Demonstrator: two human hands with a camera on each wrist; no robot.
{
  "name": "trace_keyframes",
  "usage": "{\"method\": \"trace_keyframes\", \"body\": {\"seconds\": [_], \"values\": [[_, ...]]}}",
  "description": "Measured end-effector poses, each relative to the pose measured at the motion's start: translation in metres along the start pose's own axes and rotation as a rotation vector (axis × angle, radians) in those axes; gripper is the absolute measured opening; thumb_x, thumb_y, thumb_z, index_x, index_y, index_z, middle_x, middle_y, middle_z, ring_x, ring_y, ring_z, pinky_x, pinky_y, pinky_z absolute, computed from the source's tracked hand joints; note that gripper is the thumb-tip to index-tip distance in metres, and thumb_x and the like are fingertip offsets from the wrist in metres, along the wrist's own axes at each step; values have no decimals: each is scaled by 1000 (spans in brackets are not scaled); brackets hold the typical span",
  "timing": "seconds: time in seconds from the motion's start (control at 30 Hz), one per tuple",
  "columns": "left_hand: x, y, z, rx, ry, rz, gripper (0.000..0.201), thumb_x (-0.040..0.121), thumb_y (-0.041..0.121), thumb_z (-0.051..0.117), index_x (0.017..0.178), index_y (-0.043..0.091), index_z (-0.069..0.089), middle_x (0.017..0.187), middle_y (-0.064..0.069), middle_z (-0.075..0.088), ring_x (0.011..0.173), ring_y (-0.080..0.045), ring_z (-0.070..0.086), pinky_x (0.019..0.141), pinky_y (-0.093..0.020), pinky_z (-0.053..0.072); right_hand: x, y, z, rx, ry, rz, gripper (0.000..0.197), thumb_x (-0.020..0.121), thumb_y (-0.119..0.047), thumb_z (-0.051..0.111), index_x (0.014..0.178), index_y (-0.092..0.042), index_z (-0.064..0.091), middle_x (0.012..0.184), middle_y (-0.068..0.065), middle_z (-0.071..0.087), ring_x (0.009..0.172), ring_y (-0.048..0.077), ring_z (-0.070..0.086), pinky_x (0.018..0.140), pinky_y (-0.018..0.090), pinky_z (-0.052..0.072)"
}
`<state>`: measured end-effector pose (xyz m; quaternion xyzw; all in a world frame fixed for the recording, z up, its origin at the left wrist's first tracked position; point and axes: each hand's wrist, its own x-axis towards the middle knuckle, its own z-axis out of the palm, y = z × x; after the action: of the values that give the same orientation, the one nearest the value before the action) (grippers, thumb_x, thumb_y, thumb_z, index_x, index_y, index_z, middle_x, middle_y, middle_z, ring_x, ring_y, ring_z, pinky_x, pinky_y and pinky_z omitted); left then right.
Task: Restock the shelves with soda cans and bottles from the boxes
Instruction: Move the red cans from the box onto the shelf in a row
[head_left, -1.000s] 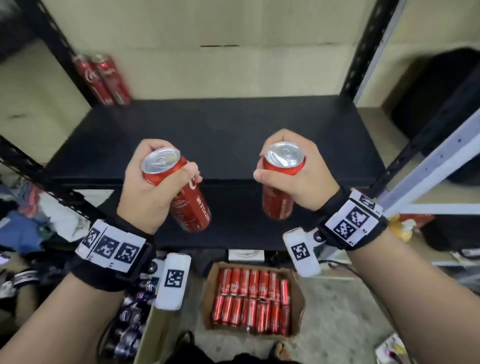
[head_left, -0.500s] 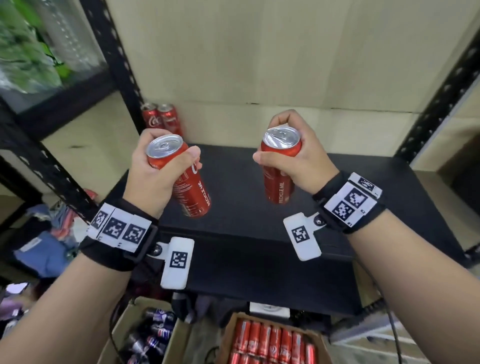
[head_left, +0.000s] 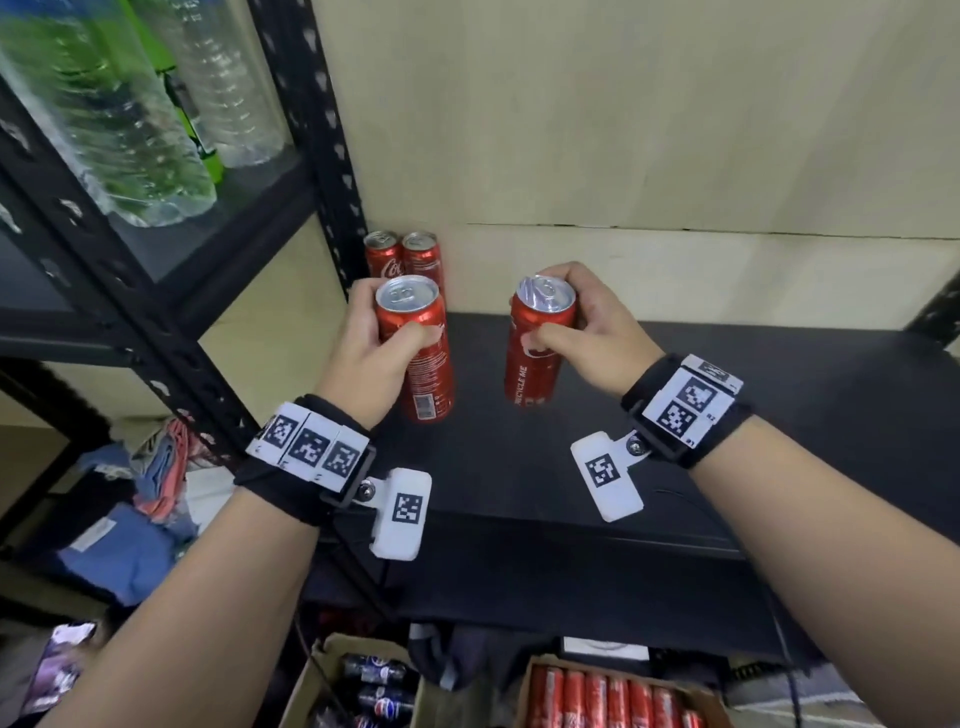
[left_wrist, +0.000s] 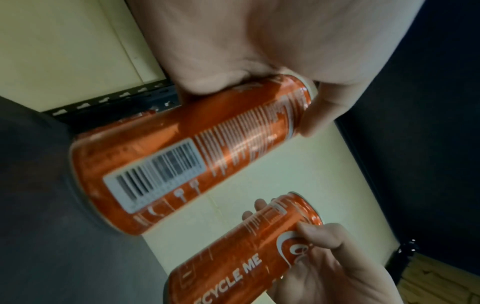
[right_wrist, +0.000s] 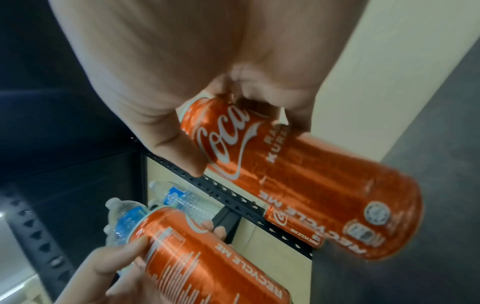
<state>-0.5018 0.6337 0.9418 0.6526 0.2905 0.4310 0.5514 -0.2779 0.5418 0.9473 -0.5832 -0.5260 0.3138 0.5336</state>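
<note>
My left hand (head_left: 379, 343) grips a tall red cola can (head_left: 423, 374) near its top, over the left part of the black shelf (head_left: 779, 415). In the left wrist view that can (left_wrist: 182, 156) shows its barcode side. My right hand (head_left: 582, 322) grips a second red can (head_left: 535, 364), upright, to the right of the first; it reads "RECYCLE ME" in the right wrist view (right_wrist: 311, 185). Two more red cans (head_left: 402, 257) stand at the shelf's back left corner, just behind the left can. Whether either held can touches the shelf is unclear.
A black perforated upright (head_left: 322, 156) borders the shelf on the left. Clear plastic bottles (head_left: 130, 114) stand on the neighbouring higher shelf. Below, a cardboard box of red cans (head_left: 613, 696) and a box of dark blue cans (head_left: 374, 686) sit on the floor.
Both hands have carried their cans forward and over the shelf, toward the back left corner. The view has tilted up, so the boxes have slid to the bottom edge.
</note>
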Motion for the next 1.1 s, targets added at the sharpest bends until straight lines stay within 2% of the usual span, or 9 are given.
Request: {"method": "trace_keyframes", "body": {"seconds": [0.17,0.3,0.43,0.53,0.63,0.87,1.0,1.03,1.1], "values": [[21,-30,-19,154,-36,-30,47,77,14,83,114,16,55,107,5,69,96,-3,66,84,-21,48,21,21,11,-42,4,52,54,79,-14,85,126,-16,58,114,-1,71,106,13,68,100,30,51],[29,-47,-18,212,-85,-40,44,78,5,83,112,17,57,107,7,71,96,0,67,87,-21,48,29,38,18,-47,33,76,54,78,-10,86,124,-16,60,116,0,71,108,12,68,100,29,51],[34,-58,-16,274,-79,-38,48,73,17,89,113,27,64,112,11,71,104,-4,66,89,-24,51,31,54,20,-33,37,120,55,77,-10,86,125,-16,60,119,-1,71,111,11,67,104,34,51],[40,-63,-13,358,-56,-7,54,68,26,92,115,30,68,119,13,63,101,-3,64,87,-22,51,29,61,20,-30,40,125,56,77,-7,85,126,-16,60,119,-2,71,111,8,67,104,30,50],[44,-68,-8,371,-76,-4,54,67,29,92,116,33,69,120,13,62,100,-5,64,89,-29,55,31,64,19,-19,48,119,55,78,-6,85,125,-18,60,120,-3,70,112,7,67,105,29,50],[48,-73,-3,375,-104,-10,55,69,35,91,118,36,67,122,14,61,104,-7,64,88,-41,59,31,69,24,-65,15,85,62,81,-12,84,136,-16,55,127,-4,68,119,6,63,110,32,46],[48,-74,-4,378,-87,-19,57,65,36,93,114,35,65,117,13,65,100,-4,64,84,-38,60,34,69,22,-144,-22,88,68,80,-28,85,140,-24,53,129,-10,66,120,4,61,110,35,46],[48,-74,-4,385,-79,-19,58,64,35,94,114,35,64,114,14,65,100,-4,65,82,-36,60,34,68,20,-202,-26,89,71,78,-35,86,141,-28,52,129,-13,65,119,3,61,107,31,48],[47,-75,-6,399,-74,-7,61,61,32,96,114,34,64,112,14,64,99,-5,65,78,-35,61,33,63,15,-344,7,84,77,74,-42,88,141,-30,52,124,-18,64,108,-4,62,92,10,47]]}}
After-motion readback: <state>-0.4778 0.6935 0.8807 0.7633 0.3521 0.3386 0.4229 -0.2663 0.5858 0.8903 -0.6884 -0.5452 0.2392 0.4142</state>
